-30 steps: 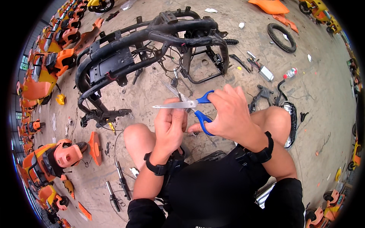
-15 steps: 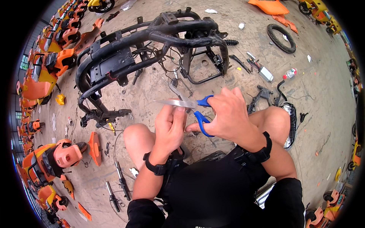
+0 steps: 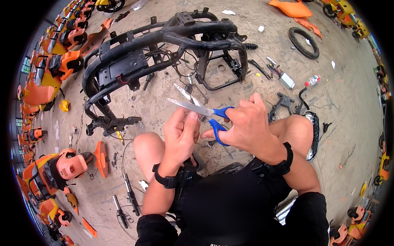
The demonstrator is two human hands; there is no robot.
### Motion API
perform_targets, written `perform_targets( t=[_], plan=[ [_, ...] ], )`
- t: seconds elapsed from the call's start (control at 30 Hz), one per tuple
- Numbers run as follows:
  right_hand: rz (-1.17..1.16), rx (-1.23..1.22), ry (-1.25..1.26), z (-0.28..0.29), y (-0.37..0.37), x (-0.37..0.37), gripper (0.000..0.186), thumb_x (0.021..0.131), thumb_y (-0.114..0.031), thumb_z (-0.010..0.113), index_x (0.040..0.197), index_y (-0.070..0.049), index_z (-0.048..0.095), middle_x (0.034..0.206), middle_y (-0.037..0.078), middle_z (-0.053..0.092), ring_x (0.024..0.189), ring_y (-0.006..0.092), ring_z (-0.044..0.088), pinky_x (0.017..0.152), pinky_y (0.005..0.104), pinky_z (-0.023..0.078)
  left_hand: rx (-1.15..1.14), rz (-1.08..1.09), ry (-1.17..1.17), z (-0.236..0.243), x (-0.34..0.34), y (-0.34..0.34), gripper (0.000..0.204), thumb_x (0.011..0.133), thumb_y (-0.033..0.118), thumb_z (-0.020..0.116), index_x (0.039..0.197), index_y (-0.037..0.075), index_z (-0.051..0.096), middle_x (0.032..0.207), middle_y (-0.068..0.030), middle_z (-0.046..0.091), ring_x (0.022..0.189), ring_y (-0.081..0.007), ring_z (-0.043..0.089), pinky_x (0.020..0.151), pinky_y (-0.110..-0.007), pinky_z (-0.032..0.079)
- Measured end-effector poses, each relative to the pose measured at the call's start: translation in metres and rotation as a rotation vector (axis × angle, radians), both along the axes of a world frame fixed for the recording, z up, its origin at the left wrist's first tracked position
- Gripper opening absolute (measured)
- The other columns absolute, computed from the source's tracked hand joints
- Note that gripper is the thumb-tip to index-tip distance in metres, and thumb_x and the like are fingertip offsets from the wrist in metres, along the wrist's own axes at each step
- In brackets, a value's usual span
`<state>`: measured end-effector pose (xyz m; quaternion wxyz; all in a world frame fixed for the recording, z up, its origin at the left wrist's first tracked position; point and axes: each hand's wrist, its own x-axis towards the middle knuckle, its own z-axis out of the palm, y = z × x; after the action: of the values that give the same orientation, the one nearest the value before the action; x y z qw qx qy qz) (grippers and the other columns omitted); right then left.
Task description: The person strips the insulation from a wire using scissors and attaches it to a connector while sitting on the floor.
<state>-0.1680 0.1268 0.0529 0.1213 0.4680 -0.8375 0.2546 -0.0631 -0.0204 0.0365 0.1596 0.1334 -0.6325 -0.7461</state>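
Note:
My right hand (image 3: 248, 124) grips a pair of scissors (image 3: 208, 111) with blue handles. Their steel blades stand apart, tips toward the left. Just below the nearer blade, my left hand (image 3: 179, 134) is closed in a pinch, thumb tip close to the metal. Whatever lies between its fingers is too small or hidden to make out. Beyond both hands lies a black tubular vehicle frame (image 3: 160, 36), with loose cables (image 3: 179, 69) hanging from it. A dark connector (image 3: 188, 88) on a cable shows near the farther blade.
Shock absorbers (image 3: 130, 192) lie to my left, near an orange-and-yellow scooter (image 3: 61, 167). More scooters line the left side. To the right are a silver box (image 3: 286, 80), a bottle (image 3: 313, 80), a tyre (image 3: 304, 42) and a black bracket (image 3: 284, 102). Orange panels (image 3: 290, 8) lie farther back.
The scissor blades have spread wider and turned, so both now show clearly. My left hand has shifted slightly left, its thumb still beside the nearer blade.

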Motion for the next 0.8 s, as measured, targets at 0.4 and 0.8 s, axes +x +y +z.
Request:
perform_targets(
  t=[0.4, 0.8],
  plan=[
    [0.033, -0.133, -0.043, -0.005, -0.006, -0.004, 0.055, 0.05, -0.06, 0.078, 0.06, -0.008, 0.061, 0.048, 0.002, 0.045, 0.061, 0.0185, 0.046, 0.064, 0.0338, 0.032, 0.037, -0.049, 0.034, -0.005, -0.001, 0.002, 0.02, 0.098, 0.018, 0.047, 0.092, -0.001, 0.05, 0.054, 0.0039, 0.036, 0.044, -0.0038, 0.028, 0.041, -0.021, 0.021],
    [-0.033, -0.076, -0.218, 0.008, 0.002, -0.019, 0.063, 0.054, -0.064, 0.076, 0.075, -0.005, 0.066, 0.064, 0.008, 0.058, 0.068, 0.0228, 0.051, 0.068, 0.0363, 0.035, 0.165, -0.121, -0.007, -0.005, -0.001, 0.004, 0.02, 0.099, 0.022, 0.045, 0.095, 0.003, 0.048, 0.061, 0.0036, 0.037, 0.048, -0.0038, 0.027, 0.043, -0.02, 0.022]
  ],
)
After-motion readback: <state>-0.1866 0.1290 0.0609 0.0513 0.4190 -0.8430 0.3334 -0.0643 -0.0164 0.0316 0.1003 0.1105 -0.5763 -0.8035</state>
